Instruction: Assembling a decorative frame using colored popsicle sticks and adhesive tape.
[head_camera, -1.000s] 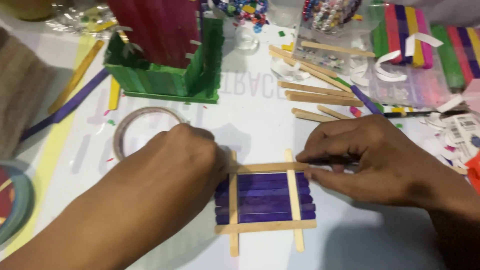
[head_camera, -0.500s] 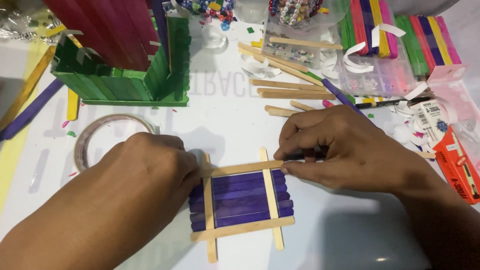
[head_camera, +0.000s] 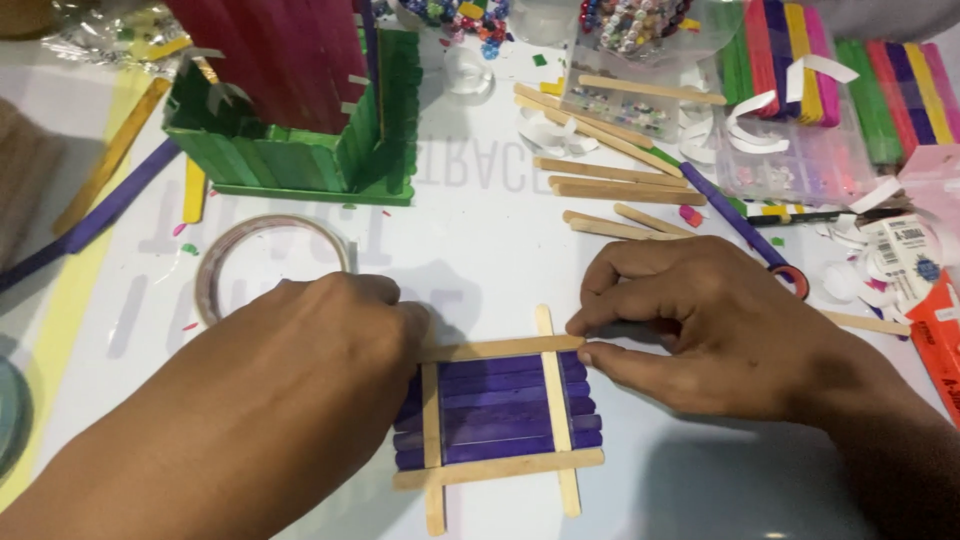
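both hands curled: left hand, right hand pinch top plain stick on purple stick panel.

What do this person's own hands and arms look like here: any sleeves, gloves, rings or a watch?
Both are bare. The left hand and right hand wear no gloves, and no rings show on the fingers. The forearms in view carry no sleeve, watch or bracelet. The nails look short and unpainted.
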